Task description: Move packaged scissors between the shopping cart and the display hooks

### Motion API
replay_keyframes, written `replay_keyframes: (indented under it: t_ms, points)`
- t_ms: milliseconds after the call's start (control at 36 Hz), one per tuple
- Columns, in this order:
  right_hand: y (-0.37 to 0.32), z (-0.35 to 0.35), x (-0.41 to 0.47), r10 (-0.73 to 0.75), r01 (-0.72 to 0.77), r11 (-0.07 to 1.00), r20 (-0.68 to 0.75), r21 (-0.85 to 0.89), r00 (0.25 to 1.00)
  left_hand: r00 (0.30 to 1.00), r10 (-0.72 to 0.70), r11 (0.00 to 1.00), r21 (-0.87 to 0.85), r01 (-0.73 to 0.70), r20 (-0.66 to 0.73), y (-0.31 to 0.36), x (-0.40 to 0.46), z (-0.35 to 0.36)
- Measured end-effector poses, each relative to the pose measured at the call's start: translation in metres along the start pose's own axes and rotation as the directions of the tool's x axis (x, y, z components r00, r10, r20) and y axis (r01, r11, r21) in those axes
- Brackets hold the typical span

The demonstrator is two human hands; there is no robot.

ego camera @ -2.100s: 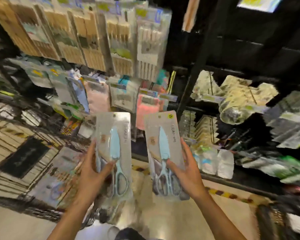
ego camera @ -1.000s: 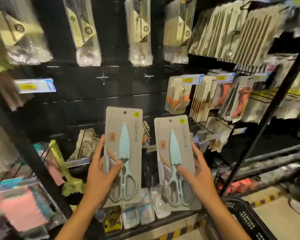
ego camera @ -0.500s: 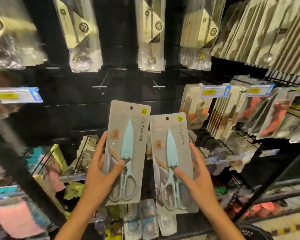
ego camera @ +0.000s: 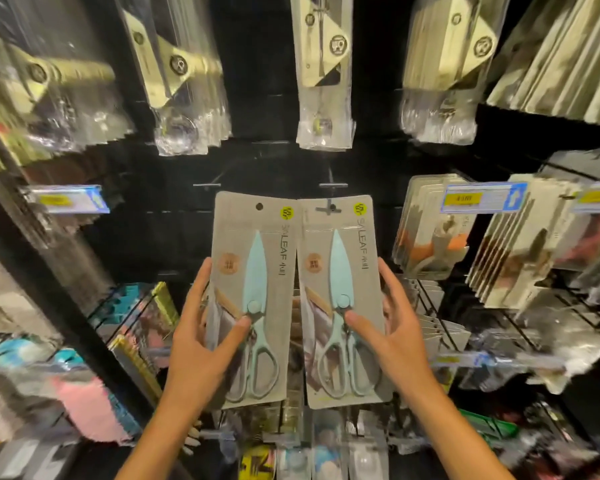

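The black display wall (ego camera: 278,168) fills the view, with clear hanging packets (ego camera: 323,81) along the top from 10 to 2 o'clock and carded goods with a blue-and-yellow price tag (ego camera: 482,199) at 3 o'clock. Two bare hooks jut from the wall near the centre, the left hook (ego camera: 207,184) at about 11 o'clock of the packs and the right hook (ego camera: 333,184) at 12 o'clock; they appear to be the empty pegs these packs are meant for.

Both scissor packs are held upright, side by side with their inner edges touching, hang holes uppermost. That makes sense for hanging: the holes face the pegs. The left scissor pack (ego camera: 253,299) has its hole just below and to the right of the left hook, not yet on it. The right scissor pack (ego camera: 340,299) has its hole right at a small cross-shaped hook end; whether it is threaded I cannot tell.

The left hand (ego camera: 194,344) grips its pack at the lower left, 8 o'clock of the card: the thumb lies across the front by the scissor pivot, while the other fingers wrap the left edge behind. The right hand (ego camera: 399,337) mirrors this at 4 o'clock, thumb on the front near the pivot, fingers round the right edge. Each card thus lies pinched between thumb and fingers, low down, leaving the top free to meet a peg.
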State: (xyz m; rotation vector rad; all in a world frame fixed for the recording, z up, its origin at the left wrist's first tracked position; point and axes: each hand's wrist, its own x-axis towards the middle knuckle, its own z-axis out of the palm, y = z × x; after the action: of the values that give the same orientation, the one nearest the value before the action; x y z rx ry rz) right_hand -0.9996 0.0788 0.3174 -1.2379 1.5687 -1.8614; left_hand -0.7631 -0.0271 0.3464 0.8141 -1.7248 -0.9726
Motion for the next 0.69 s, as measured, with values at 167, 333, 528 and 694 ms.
replay_keyframes:
  t_ms: [167,333,528,694]
  points:
    - [-0.002,0.003,0.01,-0.023,0.023,1.0,0.011,0.012,1.0,0.999,0.023,0.999,-0.028,-0.023,-0.029,-0.003,0.007,-0.007]
    - [0.002,0.004,0.015,-0.026,0.025,0.999,0.037,0.021,0.999,0.999,0.036,0.999,-0.031,-0.037,-0.024,-0.005,0.009,-0.009]
    - [0.003,0.003,0.018,-0.031,0.031,0.999,0.034,0.027,0.999,0.998,0.063,0.996,-0.059,-0.063,0.004,-0.006,0.016,-0.007]
    - [0.013,0.008,0.023,-0.056,0.056,0.998,0.027,0.015,0.998,0.998,0.068,0.994,-0.081,-0.067,0.005,-0.008,0.019,-0.005]
